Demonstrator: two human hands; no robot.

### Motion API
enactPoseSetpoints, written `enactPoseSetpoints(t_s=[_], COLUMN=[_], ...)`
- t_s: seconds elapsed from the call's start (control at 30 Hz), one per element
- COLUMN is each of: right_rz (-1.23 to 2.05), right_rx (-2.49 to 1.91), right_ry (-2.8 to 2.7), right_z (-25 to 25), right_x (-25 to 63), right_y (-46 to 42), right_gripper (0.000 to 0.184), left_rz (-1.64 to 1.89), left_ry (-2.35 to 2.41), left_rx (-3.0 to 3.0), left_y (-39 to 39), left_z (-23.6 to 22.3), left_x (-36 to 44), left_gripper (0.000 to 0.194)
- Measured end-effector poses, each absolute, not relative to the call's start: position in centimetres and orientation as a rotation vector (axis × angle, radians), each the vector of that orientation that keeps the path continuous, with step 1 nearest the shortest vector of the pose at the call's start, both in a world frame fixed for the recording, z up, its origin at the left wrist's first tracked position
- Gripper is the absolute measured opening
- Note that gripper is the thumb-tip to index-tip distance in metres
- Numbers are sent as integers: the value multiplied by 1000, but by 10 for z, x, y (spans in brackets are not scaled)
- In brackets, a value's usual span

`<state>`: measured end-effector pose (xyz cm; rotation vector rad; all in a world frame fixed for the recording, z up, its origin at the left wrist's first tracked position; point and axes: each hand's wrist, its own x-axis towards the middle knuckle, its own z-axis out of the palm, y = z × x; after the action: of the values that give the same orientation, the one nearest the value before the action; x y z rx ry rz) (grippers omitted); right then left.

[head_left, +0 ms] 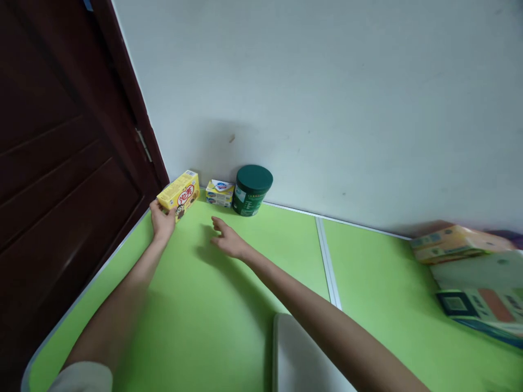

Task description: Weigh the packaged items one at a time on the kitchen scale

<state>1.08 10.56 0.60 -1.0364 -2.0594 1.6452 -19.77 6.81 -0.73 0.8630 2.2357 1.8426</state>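
Tabletop (pixel 196 316) lies open between right hand (pixel 227 240) and left hand's (pixel 162 221) edge-side yellow box (pixel 180 191)

A homelike room is suggested by the green desk (pixel 196 332), the panelled door (pixel 49 163) left of it and plain wall (pixel 339 98) behind it.

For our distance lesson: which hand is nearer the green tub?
Right. The right hand is front-left of the green tub; the left hand holds the yellow box farther left.
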Motion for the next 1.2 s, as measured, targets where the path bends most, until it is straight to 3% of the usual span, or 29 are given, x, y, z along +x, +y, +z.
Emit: enactPoseSetpoints(t_s=[0.57,0.77,0.83,0.93,1.03,1.2], right_rz=[1636,1714,1738,1721,1639,1588], right_rx=[-1039,-1083,-1096,-1110,-1173,-1099], right_ry=[-2105,-1955,-1877,-1783,-1613,-1131], right_z=[44,71,76,75,66,53], right_x=[88,144,169,207,246,311], right_y=[70,39,21,-7,-32,-69], right_gripper=[71,68,68,67,63,47], left_rz=[1755,1837,1865,1778,1375,898], left_ry=[2257,2294,2256,2025,1598,1196], left_rx=[937,1001,1061,1242,1300,1368], left_y=[94,62,39,0,-36,-55], left_z=[-7,14,21,32,47,63], left_x=[-156,-137,-106,-36,43,148], left_gripper=[45,69,69,50,38,36])
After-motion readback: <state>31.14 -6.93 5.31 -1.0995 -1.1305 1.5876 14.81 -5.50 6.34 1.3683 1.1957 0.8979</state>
